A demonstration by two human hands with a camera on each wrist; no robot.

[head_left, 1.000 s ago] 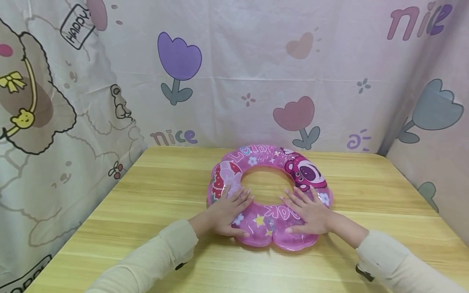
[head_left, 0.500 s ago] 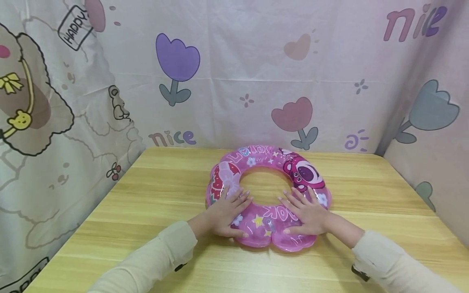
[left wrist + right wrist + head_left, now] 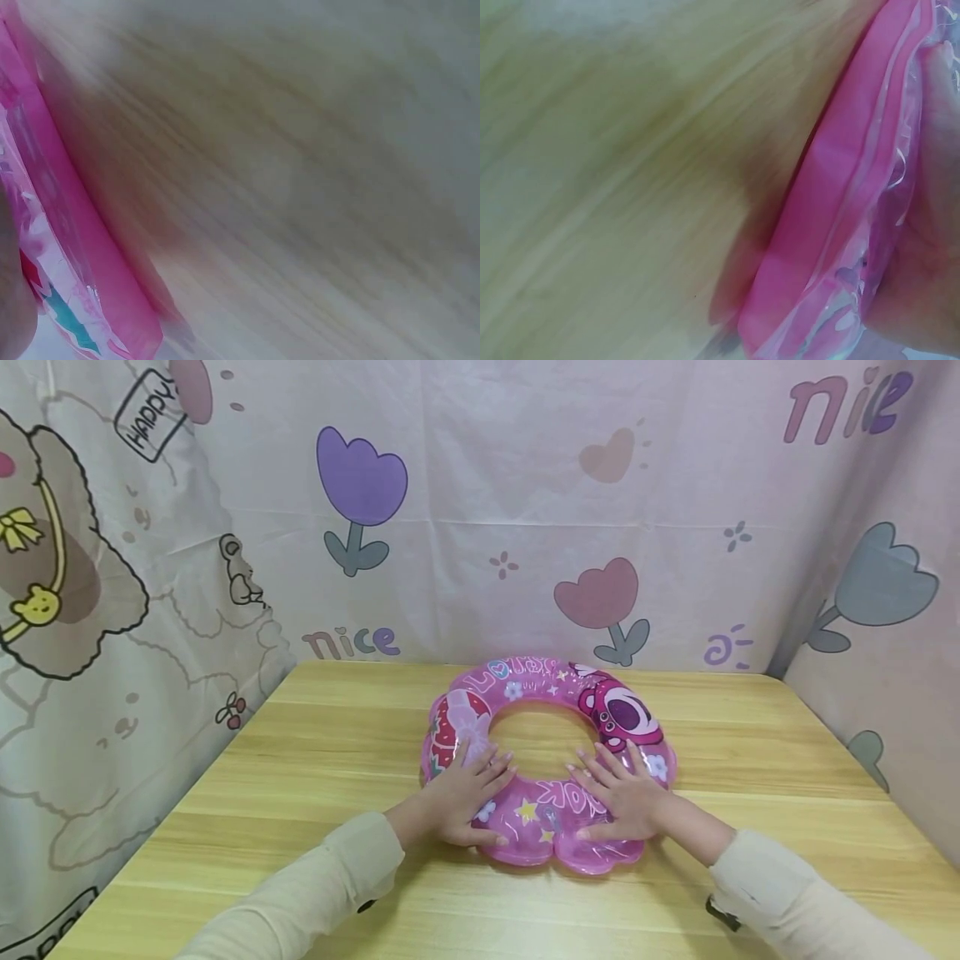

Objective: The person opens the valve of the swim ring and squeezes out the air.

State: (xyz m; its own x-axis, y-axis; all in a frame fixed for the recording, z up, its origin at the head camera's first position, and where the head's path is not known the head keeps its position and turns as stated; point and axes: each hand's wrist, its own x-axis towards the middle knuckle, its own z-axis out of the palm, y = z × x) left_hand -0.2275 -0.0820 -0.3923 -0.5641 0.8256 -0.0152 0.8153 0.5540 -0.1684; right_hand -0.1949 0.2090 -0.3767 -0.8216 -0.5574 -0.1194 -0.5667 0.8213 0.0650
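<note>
Pink inflatable ring (image 3: 555, 793): lies flat on the wood-grain surface (image 3: 247, 793), toward the back edge; shows printed strawberries (image 3: 450, 727) at left and a printed bear (image 3: 626, 714) at right (plus pale lettering, partly covered).
Left grip (image 3: 463, 797): rests on the near left of the ring with fingers straight and spread, pinching nothing.
Right grip (image 3: 632, 797): rests on the near right, likewise spread, with thumb pointing inward.
Pressing or steadying: seems the step in hand (a judgement, with force impossible to see). To do well, lay both palms level, match the weight on each side, and avoid digging nails into the thin-looking film. Mind the small clear patch between the thumbs (perhaps a valve, too small to tell).
Head view: gives the ring whole, both grips, the beige sleeves (image 3: 352, 868) and the flower-print cloth (image 3: 480, 477) behind.
Left wrist view: adds the ring's plain pink side wall (image 3: 105, 247) close up, with shadow beside; leaves out the fingertips.
Right wrist view: adds a pale seam (image 3: 864, 154) along the side, hard to pick out from above; leaves finger spread impossible to tell.
</note>
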